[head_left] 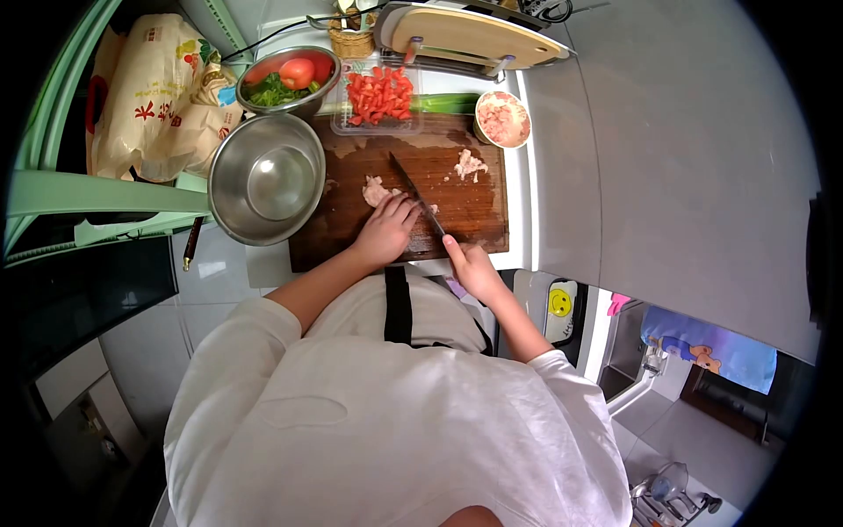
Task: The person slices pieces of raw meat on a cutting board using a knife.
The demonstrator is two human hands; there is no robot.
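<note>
My right hand (472,268) grips the handle of a kitchen knife (416,191), whose blade points up and left over the wooden cutting board (342,235). Beside the blade, my left hand (386,230) presses its bent fingers on a piece of pale pink raw meat (378,191), partly hidden beneath them. A small heap of chopped meat (470,164) lies on the board to the right of the knife. More chopped meat fills a small bowl (503,119) at the board's upper right corner.
Left of the board stands a steel bowl (303,189). Behind it, another metal bowl (307,104) holds a tomato and leafy greens. A clear plastic box (379,128) contains cut red pieces. Green stalks (448,103) lie behind the board. A wall (667,158) rises at right.
</note>
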